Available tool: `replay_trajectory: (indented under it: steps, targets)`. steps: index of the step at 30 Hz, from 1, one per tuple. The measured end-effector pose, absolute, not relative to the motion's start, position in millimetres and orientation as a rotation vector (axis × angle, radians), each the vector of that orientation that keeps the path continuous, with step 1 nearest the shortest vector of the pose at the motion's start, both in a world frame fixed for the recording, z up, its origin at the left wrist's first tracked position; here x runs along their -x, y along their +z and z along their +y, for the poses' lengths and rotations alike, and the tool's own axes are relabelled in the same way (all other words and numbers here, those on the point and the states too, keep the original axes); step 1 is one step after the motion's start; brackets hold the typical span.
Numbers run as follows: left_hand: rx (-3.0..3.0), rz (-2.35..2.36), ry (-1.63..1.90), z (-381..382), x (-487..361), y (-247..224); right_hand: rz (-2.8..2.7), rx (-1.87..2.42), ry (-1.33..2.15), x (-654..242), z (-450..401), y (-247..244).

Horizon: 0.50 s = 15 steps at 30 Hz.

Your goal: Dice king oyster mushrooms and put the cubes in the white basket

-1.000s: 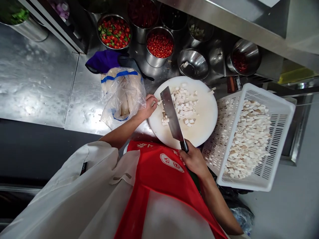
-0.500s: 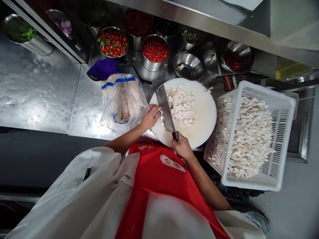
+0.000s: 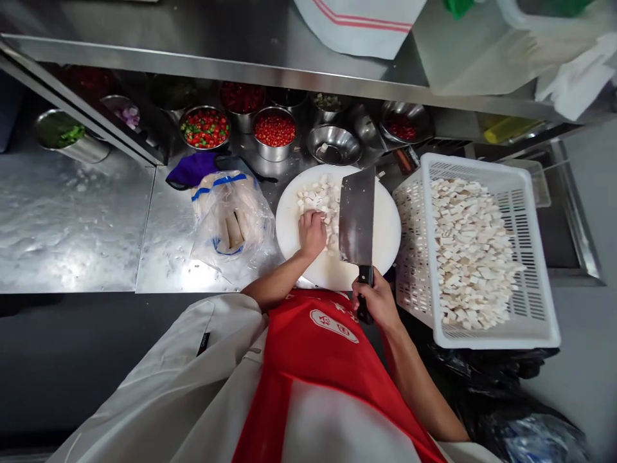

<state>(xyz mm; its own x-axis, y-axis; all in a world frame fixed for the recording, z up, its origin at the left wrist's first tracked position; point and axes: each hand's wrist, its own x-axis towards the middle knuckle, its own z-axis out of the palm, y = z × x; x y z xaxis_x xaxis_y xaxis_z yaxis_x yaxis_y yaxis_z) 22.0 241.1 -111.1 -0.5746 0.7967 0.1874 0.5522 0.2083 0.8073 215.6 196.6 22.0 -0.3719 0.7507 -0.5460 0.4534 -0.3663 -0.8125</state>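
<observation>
My right hand [image 3: 376,297] grips the black handle of a cleaver [image 3: 357,218]. Its broad blade lies nearly flat to my view over the right half of a round white cutting board [image 3: 385,222], at the edge of a heap of small white diced pieces [image 3: 318,193], perhaps mushroom. On the left side of that heap, my left hand [image 3: 312,233] rests palm down against the pieces with its fingers extended. Part of the heap is hidden by this hand and the blade. Left of the board lies a clear plastic bag [image 3: 250,222] holding long pale pieces.
A white plastic basket [image 3: 429,257] full of similar cut pieces stands right of the board. Behind are steel containers with chopped red chillies [image 3: 274,130] and mixed red and green peppers [image 3: 205,128], plus a steel bowl [image 3: 335,146]. A steel shelf [image 3: 241,64] overhangs them.
The cleaver has moved right across the board, its blade turned broadside. My left hand has shifted from the board's left edge onto the heap. The view has tilted up.
</observation>
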Motion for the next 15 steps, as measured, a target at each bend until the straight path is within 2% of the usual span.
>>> replay_trajectory:
  steps: [3,7,9,12,15]
  targets:
    - [-1.232,2.244,1.389,244,-7,-101,-1.762,1.506,1.658,-237,195,27]
    - [-1.302,2.301,1.562,250,4,-55,-2.236,1.353,1.388,-249,206,22]
    - [-1.599,2.190,1.478,253,-3,-29,-2.466,1.267,1.257,-250,213,18]
    - [-2.103,1.881,1.137,263,-14,-8,-2.695,1.215,1.160,-255,217,14]
    - [-2.024,1.983,1.130,280,-2,-10,-2.698,1.248,1.113,-270,222,11]
